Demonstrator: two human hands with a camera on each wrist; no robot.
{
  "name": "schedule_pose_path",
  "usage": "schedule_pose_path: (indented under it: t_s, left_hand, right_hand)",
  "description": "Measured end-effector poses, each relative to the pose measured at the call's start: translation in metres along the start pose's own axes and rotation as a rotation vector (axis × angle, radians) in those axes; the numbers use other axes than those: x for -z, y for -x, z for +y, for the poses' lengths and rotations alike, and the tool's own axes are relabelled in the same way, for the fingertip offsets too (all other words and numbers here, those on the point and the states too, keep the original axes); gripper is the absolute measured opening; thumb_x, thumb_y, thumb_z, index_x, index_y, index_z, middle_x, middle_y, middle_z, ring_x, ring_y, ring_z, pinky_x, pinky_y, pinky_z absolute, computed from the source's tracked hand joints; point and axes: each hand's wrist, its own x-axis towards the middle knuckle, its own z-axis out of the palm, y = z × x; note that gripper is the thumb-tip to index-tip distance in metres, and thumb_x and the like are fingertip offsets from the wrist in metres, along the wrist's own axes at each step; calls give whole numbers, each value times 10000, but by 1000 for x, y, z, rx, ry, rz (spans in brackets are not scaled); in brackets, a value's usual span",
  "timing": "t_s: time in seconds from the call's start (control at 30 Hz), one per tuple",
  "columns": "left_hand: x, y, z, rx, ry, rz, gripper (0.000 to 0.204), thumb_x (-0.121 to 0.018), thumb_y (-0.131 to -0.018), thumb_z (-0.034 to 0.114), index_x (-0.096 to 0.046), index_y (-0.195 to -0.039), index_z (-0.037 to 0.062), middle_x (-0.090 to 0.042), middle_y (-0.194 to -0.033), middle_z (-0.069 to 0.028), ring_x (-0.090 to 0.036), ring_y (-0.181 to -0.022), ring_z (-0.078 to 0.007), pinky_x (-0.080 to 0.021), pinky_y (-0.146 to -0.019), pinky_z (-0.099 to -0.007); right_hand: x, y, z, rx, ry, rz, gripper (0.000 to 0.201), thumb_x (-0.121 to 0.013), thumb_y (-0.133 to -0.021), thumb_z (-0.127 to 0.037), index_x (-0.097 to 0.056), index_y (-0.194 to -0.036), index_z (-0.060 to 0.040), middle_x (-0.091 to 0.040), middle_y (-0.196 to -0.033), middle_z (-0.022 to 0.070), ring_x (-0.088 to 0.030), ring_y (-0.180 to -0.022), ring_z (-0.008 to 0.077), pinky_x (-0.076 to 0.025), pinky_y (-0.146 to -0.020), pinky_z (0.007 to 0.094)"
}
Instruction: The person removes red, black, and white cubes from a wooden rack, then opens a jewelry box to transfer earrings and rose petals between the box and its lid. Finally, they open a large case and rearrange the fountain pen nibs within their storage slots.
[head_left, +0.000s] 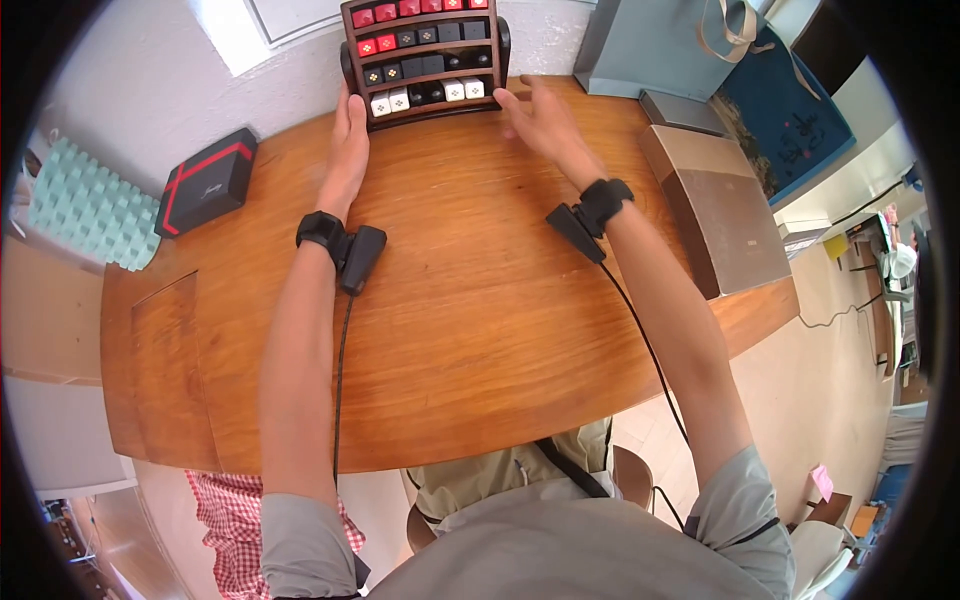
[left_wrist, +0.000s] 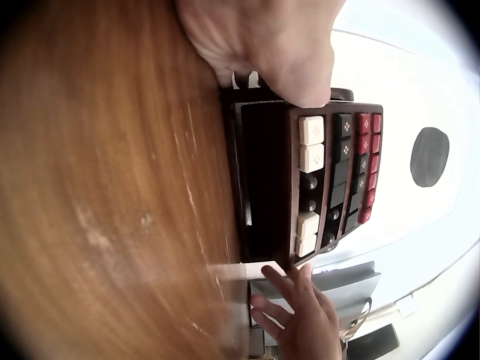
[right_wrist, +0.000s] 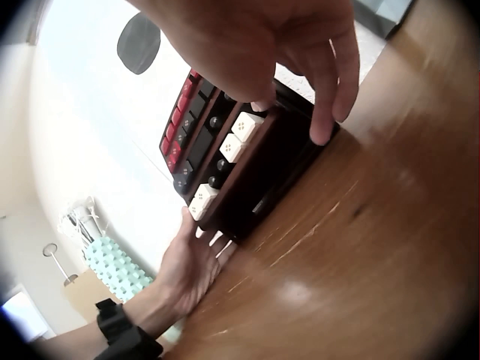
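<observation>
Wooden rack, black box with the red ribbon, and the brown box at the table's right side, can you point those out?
Wooden rack (left_wrist: 268,176): left wrist view, on its bare dark panel.
Black box (head_left: 210,190): head view, on its dark face.
Brown box (head_left: 728,215): head view, on its broad face.

A black box crossed by red ribbon is set on the left of the wooden table, near a mint-green knobbly object. At the right, a brown box, a grey-blue bag and a darker blue bag are seen.
</observation>
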Motion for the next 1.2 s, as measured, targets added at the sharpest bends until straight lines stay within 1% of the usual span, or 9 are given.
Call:
schedule_pose_path:
  t_s: [0.13,0.2,0.3,0.43,0.57,0.63,0.83,0.93,1.2]
  left_hand:
    - [-8,-2,7,-13,-9,-1,759,-411,-1090,557,-255,-1633,51,-316,-1662,-94,-258,-1547,-249,-168,-1273,-403]
    - [-10,0,11,-18,-21,-2,759,-412,-1089,556,-257,-1632,49,-318,-1661,-94,-258,-1546,-249,-166,-1274,-402]
    - [1,-3,3,-3,-31,-2,752,-419,-1090,546,-278,-1620,32,-337,-1652,-96,-258,-1546,-241,-167,-1275,-405]
    - [0,14,6,-19,-122,115,764,-515,-1064,513,-354,-1570,-36,-386,-1621,-177,-348,-1502,-276,-262,-1231,-359]
    - [51,33,50,-60,-171,158,626,-558,-1069,414,-442,-1524,0,-475,-1566,-129,-429,-1457,-250,-308,-1224,-404]
    - [77,49,78,-218,-593,154,584,-576,-1053,419,-528,-1443,-13,-506,-1526,-193,-445,-1443,-285,-350,-1183,-380]
    - [206,70,96,-142,-1678,142,603,-567,-1028,434,-511,-1476,36,-460,-1559,-221,-379,-1475,-411,-320,-1211,-479]
    - [221,83,94,46,-1649,181,677,-499,-1035,522,-445,-1546,80,-381,-1624,-208,-305,-1515,-427,-253,-1239,-522]
    - [210,81,109,159,-1680,108,708,-419,-1041,589,-358,-1615,179,-272,-1686,-183,-221,-1553,-415,-167,-1262,-543]
  right_hand:
    - [-2,20,22,85,-129,100,580,-584,-1036,-475,-610,-1241,67,-726,-851,127,-715,-752,195,-545,-777,376]
    - [17,47,3,-88,-317,-182,511,-587,-1038,-483,-677,-1112,14,-675,-823,68,-657,-699,151,-532,-681,314]
    - [25,67,1,-118,-533,-274,495,-589,-1035,-513,-709,-1000,-34,-624,-800,11,-614,-676,97,-486,-598,246]
    - [36,82,-7,-135,-662,-302,484,-585,-1038,-519,-710,-974,-56,-603,-779,-16,-584,-662,71,-458,-584,222]
    - [37,84,-3,-77,-716,-263,457,-587,-1048,-487,-710,-966,-55,-590,-761,-21,-557,-665,67,-450,-601,212]
    - [36,86,-2,-59,-718,-230,429,-586,-1057,-454,-708,-964,-53,-585,-747,-26,-543,-676,62,-446,-607,213]
    - [34,92,-7,-59,-715,-193,408,-588,-1058,-426,-705,-962,-47,-571,-732,-32,-533,-672,60,-443,-605,216]
    - [38,96,-14,-42,-712,-193,396,-588,-1060,-410,-701,-958,-44,-563,-723,-32,-527,-669,58,-439,-603,219]
    - [39,96,-12,-29,-691,-189,394,-582,-1063,-398,-696,-950,-38,-545,-688,-31,-516,-646,58,-424,-589,223]
